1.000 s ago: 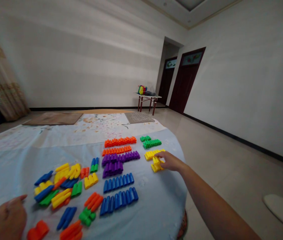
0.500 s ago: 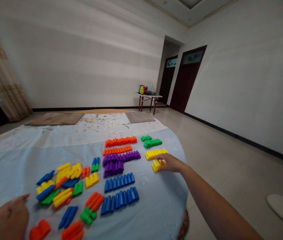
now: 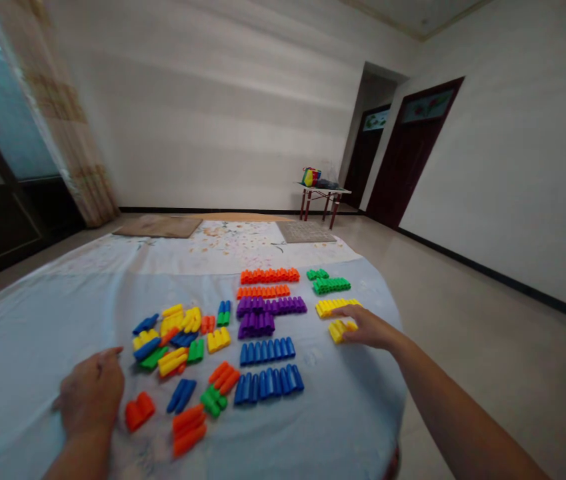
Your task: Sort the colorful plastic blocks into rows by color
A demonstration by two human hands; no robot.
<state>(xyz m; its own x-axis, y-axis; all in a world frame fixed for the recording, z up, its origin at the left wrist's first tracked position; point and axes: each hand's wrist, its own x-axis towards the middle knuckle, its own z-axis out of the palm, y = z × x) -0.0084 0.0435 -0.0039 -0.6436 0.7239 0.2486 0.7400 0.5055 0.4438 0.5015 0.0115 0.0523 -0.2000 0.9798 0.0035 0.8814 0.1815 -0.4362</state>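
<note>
My right hand (image 3: pixel 373 328) is at the table's right side, thumb and fingers around a short yellow bullet-shaped block piece (image 3: pixel 339 331). Just behind it lies a longer row of yellow blocks (image 3: pixel 330 307). On the cloth at the left rests my left hand (image 3: pixel 93 392), empty, its index finger stretched forward. A mixed pile of yellow, blue, green and orange blocks (image 3: pixel 173 323) lies to the right of that hand. Nearer me are an orange piece (image 3: pixel 139 411), a blue pair (image 3: pixel 181 396) and a green piece (image 3: pixel 213 401).
Orange rows (image 3: pixel 269 275), purple rows (image 3: pixel 273 306), blue rows (image 3: pixel 267 351) and green rows (image 3: pixel 331 285) lie mid-table. A brown mat (image 3: pixel 160 227) and a grey mat (image 3: pixel 305 232) are at the far edge. Beyond stands a small table (image 3: pixel 340 191) with a colourful bag (image 3: pixel 311 177).
The view has turned left, so the table appears shifted right. My left hand has come further into view. My right hand remains at the short yellow piece.
</note>
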